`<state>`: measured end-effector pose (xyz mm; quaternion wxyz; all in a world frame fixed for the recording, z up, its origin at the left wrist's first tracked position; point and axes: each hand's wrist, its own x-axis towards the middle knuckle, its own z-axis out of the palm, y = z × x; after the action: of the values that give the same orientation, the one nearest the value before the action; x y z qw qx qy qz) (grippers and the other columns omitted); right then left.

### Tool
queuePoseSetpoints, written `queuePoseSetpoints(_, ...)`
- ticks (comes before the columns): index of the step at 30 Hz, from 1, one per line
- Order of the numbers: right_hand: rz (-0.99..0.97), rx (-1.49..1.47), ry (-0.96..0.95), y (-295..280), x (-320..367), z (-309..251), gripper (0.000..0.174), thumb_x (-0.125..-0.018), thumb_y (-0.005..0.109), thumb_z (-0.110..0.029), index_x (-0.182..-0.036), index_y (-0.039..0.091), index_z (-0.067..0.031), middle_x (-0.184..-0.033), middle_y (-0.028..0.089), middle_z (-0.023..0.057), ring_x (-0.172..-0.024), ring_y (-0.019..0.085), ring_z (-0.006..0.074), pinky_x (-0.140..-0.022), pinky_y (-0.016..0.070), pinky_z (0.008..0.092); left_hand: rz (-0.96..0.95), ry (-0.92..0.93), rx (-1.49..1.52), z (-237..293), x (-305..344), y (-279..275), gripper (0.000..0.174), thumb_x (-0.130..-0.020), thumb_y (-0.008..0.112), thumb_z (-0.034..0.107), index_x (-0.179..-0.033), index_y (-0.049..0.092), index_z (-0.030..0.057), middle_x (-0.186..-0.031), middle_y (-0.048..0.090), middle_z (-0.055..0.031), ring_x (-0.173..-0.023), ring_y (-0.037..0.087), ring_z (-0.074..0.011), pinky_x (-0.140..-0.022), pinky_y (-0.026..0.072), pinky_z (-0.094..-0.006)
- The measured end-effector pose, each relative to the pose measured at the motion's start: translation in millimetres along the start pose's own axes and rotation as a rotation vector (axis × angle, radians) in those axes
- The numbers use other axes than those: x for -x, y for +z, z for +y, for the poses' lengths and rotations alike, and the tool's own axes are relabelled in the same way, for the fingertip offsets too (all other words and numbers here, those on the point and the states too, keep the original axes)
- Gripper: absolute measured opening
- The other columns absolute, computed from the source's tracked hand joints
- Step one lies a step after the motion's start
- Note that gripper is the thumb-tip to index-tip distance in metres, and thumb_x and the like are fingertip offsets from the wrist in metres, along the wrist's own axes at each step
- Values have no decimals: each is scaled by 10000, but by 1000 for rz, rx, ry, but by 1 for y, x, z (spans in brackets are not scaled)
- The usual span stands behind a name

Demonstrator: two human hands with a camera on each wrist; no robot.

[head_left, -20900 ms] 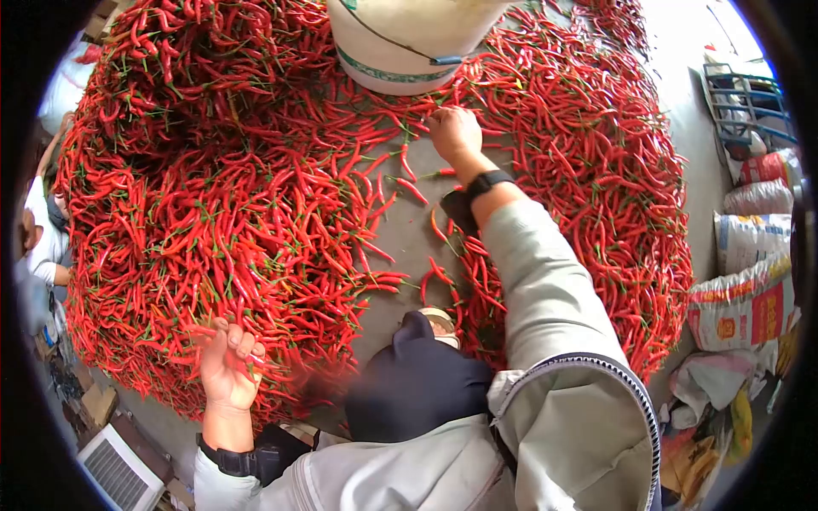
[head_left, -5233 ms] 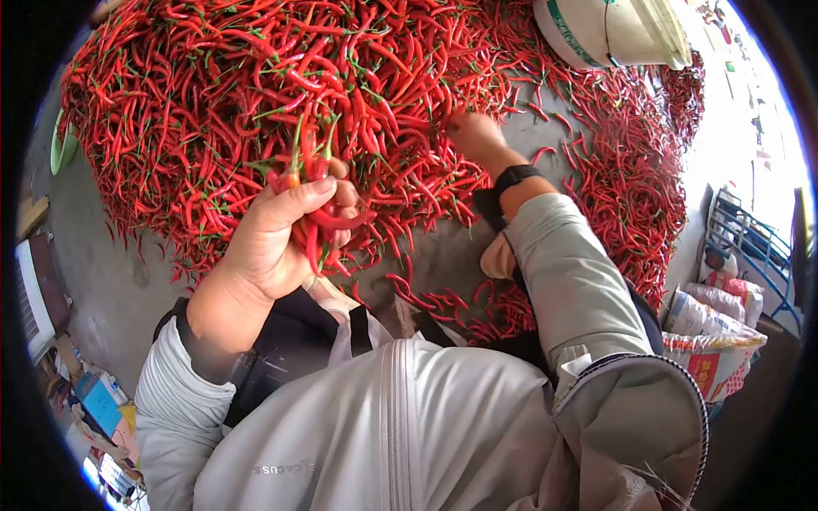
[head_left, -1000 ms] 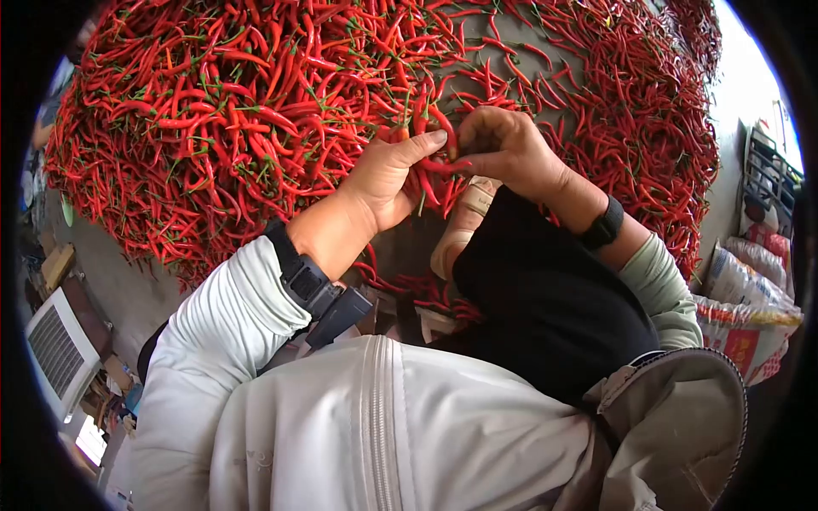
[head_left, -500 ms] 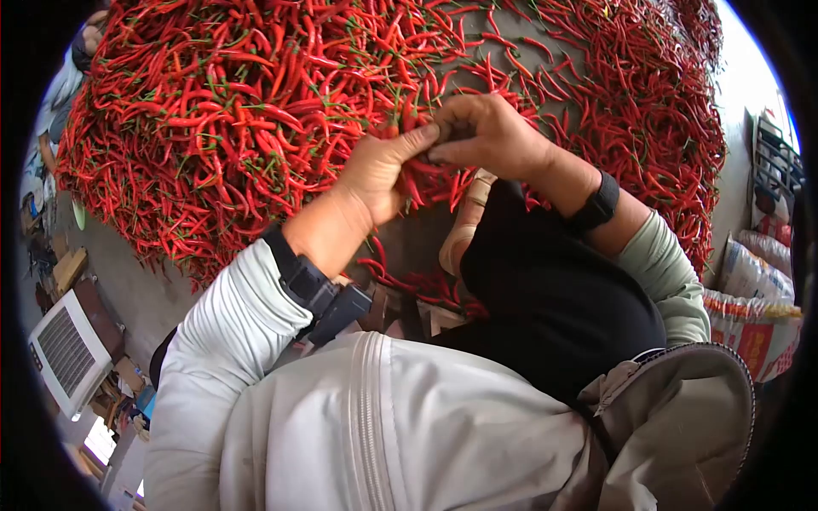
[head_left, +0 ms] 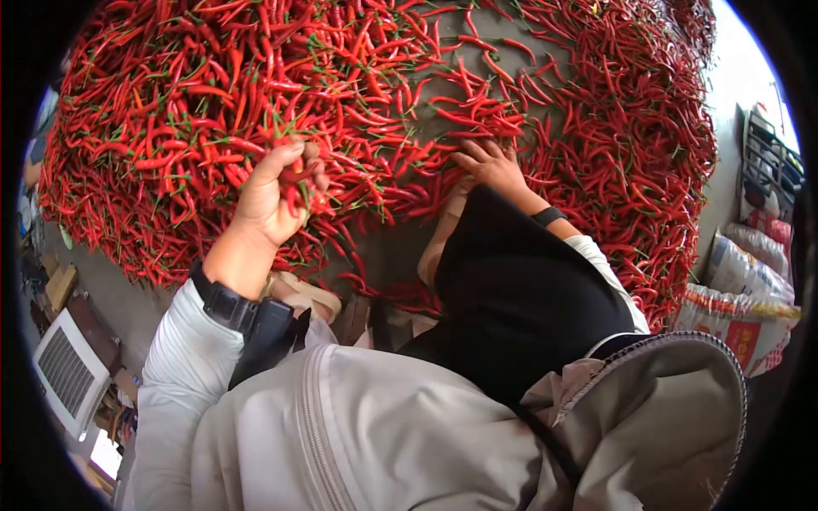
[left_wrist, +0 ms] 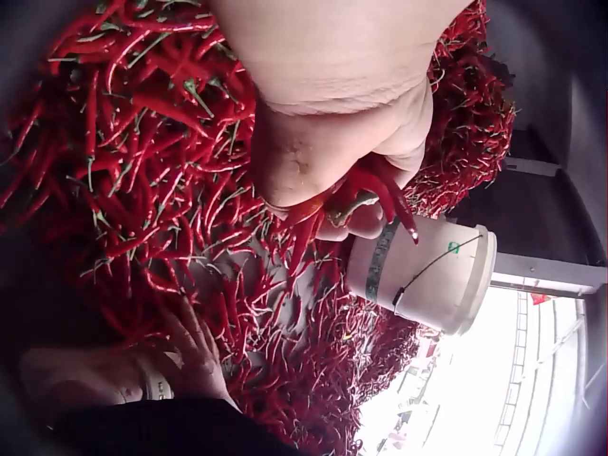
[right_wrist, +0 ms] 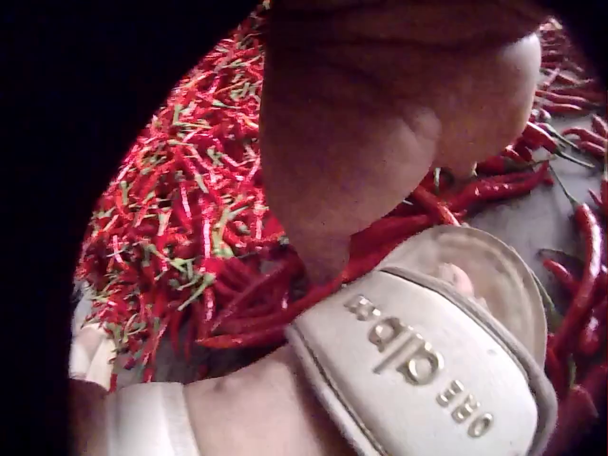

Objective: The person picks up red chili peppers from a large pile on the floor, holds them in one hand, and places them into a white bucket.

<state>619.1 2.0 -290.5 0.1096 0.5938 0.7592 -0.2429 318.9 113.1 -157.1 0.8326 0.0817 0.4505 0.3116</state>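
Note:
My left hand (head_left: 271,200) is curled round a few red chili peppers (left_wrist: 369,186), raised over the left heap of red chilies (head_left: 196,102). In the left wrist view, a green stem and red tips stick out from under that hand (left_wrist: 332,104). Low over the floor beside my knee, my right hand (head_left: 498,175) has its fingers spread on loose chilies (head_left: 477,115). The right wrist view shows that hand (right_wrist: 380,123) close above chilies and a sandal (right_wrist: 427,366); its fingertips are partly hidden there.
Another chili heap (head_left: 630,153) spreads along the right. A white bucket (left_wrist: 423,271) stands beyond the chilies. Filled sacks (head_left: 741,324) and a blue metal rack (head_left: 763,162) are at the far right. A white slatted panel (head_left: 68,370) lies at lower left.
My hands, close together before, are apart. The left has moved left with chilies in its grip; the right has moved down beside the knee, and its fingers have spread.

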Motion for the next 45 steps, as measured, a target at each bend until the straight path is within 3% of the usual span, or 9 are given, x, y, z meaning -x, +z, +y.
queuePoseSetpoints(10, 65, 69, 541, -15, 61, 36, 342, -696, 602, -304, -995, 604, -138, -1188, 484, 37, -1213, 315, 345, -943, 171, 658, -45, -85, -11, -26, -7, -2, 146, -785, 585, 95, -920, 533, 79, -806, 574, -48, -681, 554, -148, -606, 490, -312)
queuePoseSetpoints(12, 176, 86, 486, -12, 54, 32, 299, -697, 593, -260, -961, 604, -119, -1097, 540, 22, -1178, 367, 303, -940, 243, 611, -56, -110, 7, -28, -6, 1, 141, -793, 577, 97, -927, 536, 78, -816, 572, -45, -690, 554, -147, -610, 488, -306)
queuePoseSetpoints(14, 377, -267, 68, 15, 33, 34, 273, -707, 574, -236, -952, 608, -119, -1096, 553, 10, -1145, 407, 263, -917, 326, 538, -29, -123, 6, -26, -5, 3, 130, -801, 573, 100, -923, 535, 80, -820, 569, -41, -694, 554, -144, -612, 487, -304)
queuePoseSetpoints(16, 307, -253, -380, 19, 7, 9, 298, -726, 551, -246, -1007, 592, -155, -1193, 504, 17, -1126, 429, 236, -892, 377, 461, -42, -91, -12, -24, -5, 2, 126, -804, 572, 100, -923, 535, 79, -819, 568, -41, -697, 553, -141, -614, 486, -306)
queuePoseSetpoints(18, 205, -181, -566, 20, -4, -26, 339, -738, 538, -292, -1068, 561, -216, -1282, 430, -11, -1162, 399, 210, -875, 362, 522, -32, -50, -31, -21, -4, 0, 124, -807, 569, 100, -924, 534, 75, -823, 566, -45, -700, 552, -138, -611, 486, -306)
queuePoseSetpoints(22, 27, -41, -571, 48, -9, -22, 363, -726, 537, -406, -1063, 543, -271, -1336, 345, -72, -1249, 294, 248, -884, 227, 687, 14, -67, -24, -22, 6, 5, 121, -804, 575, 106, -914, 538, 73, -833, 565, -52, -695, 551, -139, -605, 485, -309)
queuePoseSetpoints(36, 254, 152, 295, -22, 39, 31, 272, -707, 546, -216, -969, 615, -190, -1261, 424, 78, -1250, 269, 305, -974, 161, 622, -34, -38, -39, -24, 2, -6, 134, -808, 565, 97, -939, 537, 100, -827, 544, -39, -705, 518, -145, -630, 485, -316)
queuePoseSetpoints(40, 420, -26, -152, -2, 11, 20, 243, -690, 568, -219, -923, 597, -157, -1159, 511, 18, -1172, 376, 249, -925, 304, 479, -5, -43, -61, -24, 3, -10, 142, -805, 565, 95, -944, 534, 96, -830, 556, -42, -704, 530, -146, -629, 488, -317)
queuePoseSetpoints(45, 219, 67, -305, 15, -30, -25, 337, -729, 545, -237, -1059, 573, -177, -1283, 414, 32, -1242, 289, 249, -980, 251, 522, 6, -52, -59, -17, 12, -6, 170, -805, 563, 97, -971, 528, 104, -827, 561, -43, -730, 565, -166, -627, 504, -326)
